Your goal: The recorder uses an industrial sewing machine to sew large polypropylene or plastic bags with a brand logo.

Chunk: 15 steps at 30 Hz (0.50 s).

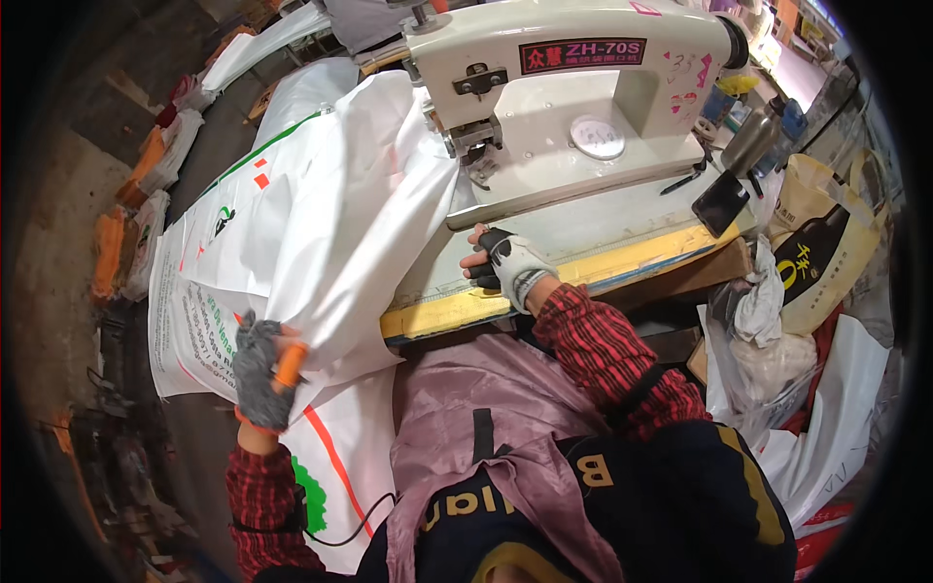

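My left hand (264, 377), in a grey glove, is closed around a small tool with an orange handle (290, 365); its working end is hidden. Beneath and beside that hand lies a large white woven sack (335, 219) with printing, its folds rising to the needle end of the sewing machine (573, 49). Whether the needle touches the sack cannot be made out. In a white and black glove with bare fingertips, my right hand (507, 264) rests on the table top near its yellow front edge (622, 262). Its fingers point left, loosely bent and apart, holding nothing.
A black phone (721, 204) lies at the table's right end, near a metal bottle (753, 138). A round white disc (597, 138) sits on the machine bed. Bags and crumpled plastic (777, 364) crowd the right side. More sacks (309, 95) lie behind at left.
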Tool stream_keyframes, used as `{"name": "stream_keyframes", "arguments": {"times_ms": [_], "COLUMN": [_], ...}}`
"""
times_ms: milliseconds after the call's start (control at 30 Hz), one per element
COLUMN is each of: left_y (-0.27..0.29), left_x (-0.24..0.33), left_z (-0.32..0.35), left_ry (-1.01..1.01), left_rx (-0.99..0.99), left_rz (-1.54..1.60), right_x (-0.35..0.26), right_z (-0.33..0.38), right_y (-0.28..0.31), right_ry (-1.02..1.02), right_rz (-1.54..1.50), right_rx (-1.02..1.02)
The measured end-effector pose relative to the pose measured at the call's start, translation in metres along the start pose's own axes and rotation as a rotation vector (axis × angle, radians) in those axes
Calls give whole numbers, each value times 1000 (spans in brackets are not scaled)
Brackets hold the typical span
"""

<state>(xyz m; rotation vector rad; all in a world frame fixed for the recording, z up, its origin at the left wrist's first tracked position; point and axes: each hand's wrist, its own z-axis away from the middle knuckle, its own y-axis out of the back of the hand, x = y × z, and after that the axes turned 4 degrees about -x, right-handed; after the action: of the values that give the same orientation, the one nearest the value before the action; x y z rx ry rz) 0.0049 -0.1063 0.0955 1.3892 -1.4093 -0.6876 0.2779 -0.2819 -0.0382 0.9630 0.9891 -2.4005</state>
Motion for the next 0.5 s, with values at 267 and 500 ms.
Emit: {"name": "stream_keyframes", "arguments": {"times_ms": [267, 500], "left_y": [-27, -77], "left_x": [123, 142], "left_z": [-50, -22], "left_ry": [-486, -512], "left_rx": [-311, -497], "left_rz": [278, 300], "right_x": [17, 74], "right_z": [-27, -64], "right_y": [-3, -28], "right_ry": [212, 249], "right_rz": [307, 696], "right_rx": [85, 43]}}
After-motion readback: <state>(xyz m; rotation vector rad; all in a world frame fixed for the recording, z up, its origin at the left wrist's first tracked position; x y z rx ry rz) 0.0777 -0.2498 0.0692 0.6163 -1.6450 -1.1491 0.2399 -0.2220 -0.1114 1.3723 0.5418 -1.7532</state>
